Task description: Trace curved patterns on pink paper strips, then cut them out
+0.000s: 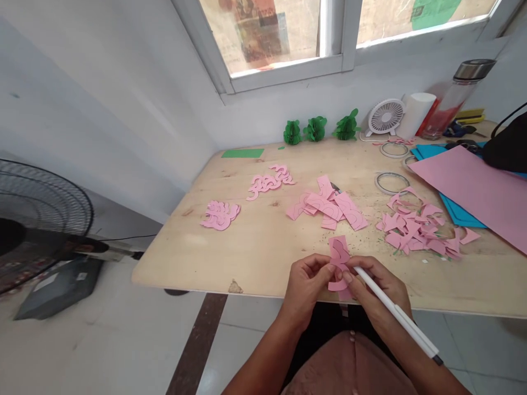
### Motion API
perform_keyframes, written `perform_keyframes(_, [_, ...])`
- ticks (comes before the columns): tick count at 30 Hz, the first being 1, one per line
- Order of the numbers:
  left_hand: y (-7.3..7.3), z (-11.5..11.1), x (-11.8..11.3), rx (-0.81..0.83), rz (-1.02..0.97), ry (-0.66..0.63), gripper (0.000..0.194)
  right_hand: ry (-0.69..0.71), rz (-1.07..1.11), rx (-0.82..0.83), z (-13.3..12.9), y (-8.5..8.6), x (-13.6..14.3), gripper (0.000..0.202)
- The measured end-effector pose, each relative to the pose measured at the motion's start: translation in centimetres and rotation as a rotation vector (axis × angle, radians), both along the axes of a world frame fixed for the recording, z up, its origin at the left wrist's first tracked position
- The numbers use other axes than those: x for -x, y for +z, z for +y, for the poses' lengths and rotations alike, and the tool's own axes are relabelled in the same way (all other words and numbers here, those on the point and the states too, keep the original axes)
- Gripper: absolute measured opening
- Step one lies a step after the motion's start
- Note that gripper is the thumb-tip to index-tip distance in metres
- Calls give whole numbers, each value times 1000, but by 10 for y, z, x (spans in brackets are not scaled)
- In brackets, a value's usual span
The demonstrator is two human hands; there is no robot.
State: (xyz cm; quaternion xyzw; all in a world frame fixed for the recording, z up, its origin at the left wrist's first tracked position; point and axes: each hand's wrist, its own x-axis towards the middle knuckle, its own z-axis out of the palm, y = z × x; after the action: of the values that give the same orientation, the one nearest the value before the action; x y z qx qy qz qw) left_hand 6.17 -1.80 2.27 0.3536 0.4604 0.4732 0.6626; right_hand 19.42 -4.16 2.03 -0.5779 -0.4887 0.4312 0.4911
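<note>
At the near edge of the pale wooden table (255,258), the left hand (305,282) and right hand (382,282) pinch a pink paper strip (338,250) between fingers and thumbs; the right also holds a slim white pen-like tool (395,311). Farther back I see three green paper ornaments (316,129).

3 grn ppr figs (316,129), 4 main pink piles (325,206)
3 gry rings (392,174) vis., 2 fans (386,117), 1 btl (461,101), 1 pen (387,302)

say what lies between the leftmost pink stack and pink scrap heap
In the head view, curve-marked pink pieces lie between the stack and the scrap heap.
</note>
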Motion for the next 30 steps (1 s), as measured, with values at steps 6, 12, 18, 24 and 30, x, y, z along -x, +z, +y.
perform_keyframes(6, [6, 6, 5, 5, 63, 8, 20, 59, -137, -37, 2, 2, -4, 17])
perform_keyframes(12, [9, 4, 6, -26, 92, 50, 20, -1, -408, -207, 5, -1, -7, 15])
perform_keyframes(18, [10, 0, 5, -56, 104, 52, 24, 9, -501, -231, 4, -6, -8, 14])
perform_keyframes(24, [9, -2, 5, -78, 145, 62, 27, 27, -522, -240, 2, -6, -8, 13])
perform_keyframes(30, [11, -1, 5, -39, 138, 84, 23, -72, -449, -206, 2, -4, -12, 23])
